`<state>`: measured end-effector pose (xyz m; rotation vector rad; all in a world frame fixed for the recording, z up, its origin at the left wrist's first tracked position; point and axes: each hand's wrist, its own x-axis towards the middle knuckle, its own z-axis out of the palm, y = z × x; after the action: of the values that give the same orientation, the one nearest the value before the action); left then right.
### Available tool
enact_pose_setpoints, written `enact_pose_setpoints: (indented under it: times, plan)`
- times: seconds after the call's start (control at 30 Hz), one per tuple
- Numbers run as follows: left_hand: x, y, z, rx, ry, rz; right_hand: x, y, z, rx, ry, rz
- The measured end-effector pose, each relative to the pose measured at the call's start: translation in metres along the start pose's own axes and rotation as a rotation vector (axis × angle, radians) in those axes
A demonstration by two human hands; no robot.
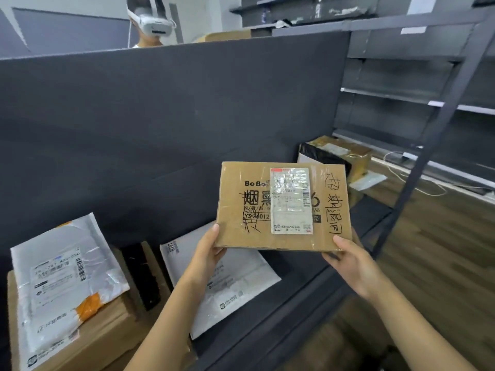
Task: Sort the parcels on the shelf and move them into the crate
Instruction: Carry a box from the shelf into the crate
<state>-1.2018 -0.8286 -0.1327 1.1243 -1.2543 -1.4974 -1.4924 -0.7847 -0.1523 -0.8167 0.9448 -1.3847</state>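
The flat brown cardboard parcel [284, 206] is covering most of the fingers of the left hand [211, 253] and the right hand [353, 263], with the thumbs lying on top. The print on its white shipping label [290, 200] is showing too small to read. The parcel and the left forearm are hiding part of a white plastic mailer [235, 279]. A tape-wrapped brown carton [345, 153] is lying partly behind the parcel. The bottom edge is cropping a brown cardboard box [107, 330]. A dark grey partition [160, 116] is concealing a person [150, 22] below the head.
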Motion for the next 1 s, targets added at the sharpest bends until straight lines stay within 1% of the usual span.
enact_pose_setpoints:
  times: [0.13,0.23,0.33,0.53,0.73,0.9,1.0]
  plan:
    - [0.0,-0.005,0.038,0.051,-0.083,-0.018,-0.028,-0.012,-0.029,-0.038,0.058,0.009]
    - [-0.002,-0.022,0.078,0.061,-0.154,-0.066,-0.062,-0.019,-0.066,-0.018,0.119,0.037]
    - [-0.019,-0.049,0.138,0.041,-0.23,-0.145,-0.117,-0.021,-0.118,0.055,0.26,0.067]
    - [-0.077,-0.123,0.269,0.063,-0.435,-0.382,-0.263,-0.021,-0.221,0.16,0.547,0.129]
    - [-0.125,-0.171,0.383,0.139,-0.624,-0.517,-0.387,-0.021,-0.283,0.154,0.764,0.145]
    - [-0.146,-0.195,0.432,0.233,-0.738,-0.586,-0.431,-0.008,-0.318,0.225,0.894,0.145]
    - [-0.149,-0.216,0.444,0.279,-0.737,-0.642,-0.438,0.019,-0.337,0.251,0.937,0.239]
